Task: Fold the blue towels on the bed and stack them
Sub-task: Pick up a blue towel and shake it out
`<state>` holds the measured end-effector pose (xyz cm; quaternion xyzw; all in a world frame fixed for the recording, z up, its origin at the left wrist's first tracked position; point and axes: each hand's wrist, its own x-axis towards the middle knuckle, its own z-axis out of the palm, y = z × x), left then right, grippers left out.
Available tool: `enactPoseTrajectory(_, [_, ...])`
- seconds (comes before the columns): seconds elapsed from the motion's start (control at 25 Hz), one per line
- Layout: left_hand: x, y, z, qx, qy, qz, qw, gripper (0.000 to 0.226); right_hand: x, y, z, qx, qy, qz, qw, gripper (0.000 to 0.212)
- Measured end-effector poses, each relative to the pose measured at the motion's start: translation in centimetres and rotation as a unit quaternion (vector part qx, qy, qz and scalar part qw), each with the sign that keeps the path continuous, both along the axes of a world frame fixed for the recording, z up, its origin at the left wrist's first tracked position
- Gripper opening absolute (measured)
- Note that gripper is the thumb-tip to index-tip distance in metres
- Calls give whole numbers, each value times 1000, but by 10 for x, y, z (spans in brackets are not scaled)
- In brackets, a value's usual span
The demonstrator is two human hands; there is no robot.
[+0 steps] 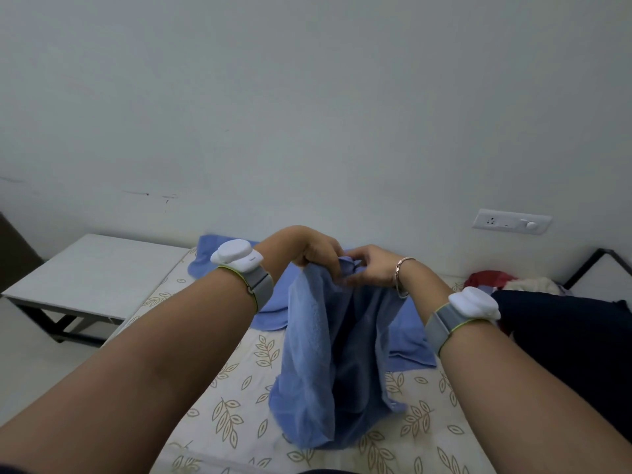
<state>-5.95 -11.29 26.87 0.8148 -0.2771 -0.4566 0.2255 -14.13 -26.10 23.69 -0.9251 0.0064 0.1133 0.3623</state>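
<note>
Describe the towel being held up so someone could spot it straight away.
On the leaf-print bed, both hands meet near the wall. The left hand and right hand pinch the held towel at its top. Unlike the other blue towels lying flat behind, it hangs down.

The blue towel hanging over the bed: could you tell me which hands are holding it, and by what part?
Both: the left hand and right hand pinch the blue towel at its bunched top edge, close together.

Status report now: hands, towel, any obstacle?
Left hand and right hand both pinch held towel top edge. It hangs, unfolded. Other blue towels lie behind.
</note>
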Motion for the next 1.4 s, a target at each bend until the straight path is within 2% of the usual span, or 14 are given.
enactPoseTrajectory(0.04, [0,2,-1,-7,-7,-10,1000,31,2,0,0,-18,-5,-18,1000,9])
enactPoseTrajectory(0.16, [6,12,-25,42,-36,-41,998,42,10,-12,1,-71,-28,-95,993,23])
enactPoseTrajectory(0.32, [5,44,-81,148,-81,-59,984,26,12,-34,5,-12,-93,-234,968,13])
enactPoseTrajectory(0.48, [0,67,-121,0,26,69,997,24,13,-41,4,27,-99,-298,949,25])
enactPoseTrajectory(0.56, [0,78,-125,-125,92,210,965,22,12,-48,4,68,-83,-326,939,36])
enactPoseTrajectory(0.64, [5,86,-123,-197,23,311,929,24,11,-56,7,90,-58,-341,934,39])
enactPoseTrajectory(0.72, [11,93,-119,-217,-11,330,919,24,12,-61,5,79,-34,-340,936,35])
enactPoseTrajectory(0.88, [10,87,-89,-216,242,255,911,37,22,-60,-3,74,-3,-350,934,5])
enactPoseTrajectory(1.0, [5,58,-57,-258,258,303,880,36,27,-58,-14,115,23,-365,924,33])
enactPoseTrajectory(1.12, [22,30,-46,-308,226,464,800,37,22,-67,-29,134,41,-398,906,64])
enactPoseTrajectory(1.2, [39,19,-43,-359,201,619,669,37,16,-74,-30,150,46,-405,901,47])
enactPoseTrajectory(1.24, [43,15,-39,-374,179,656,630,37,11,-74,-25,170,42,-408,896,29])
enactPoseTrajectory(1.28, [43,9,-35,-375,159,660,632,37,4,-69,-16,209,40,-405,889,20])
enactPoseTrajectory(1.4, [20,-19,-22,-298,130,574,752,36,2,-53,4,334,18,-353,874,25])
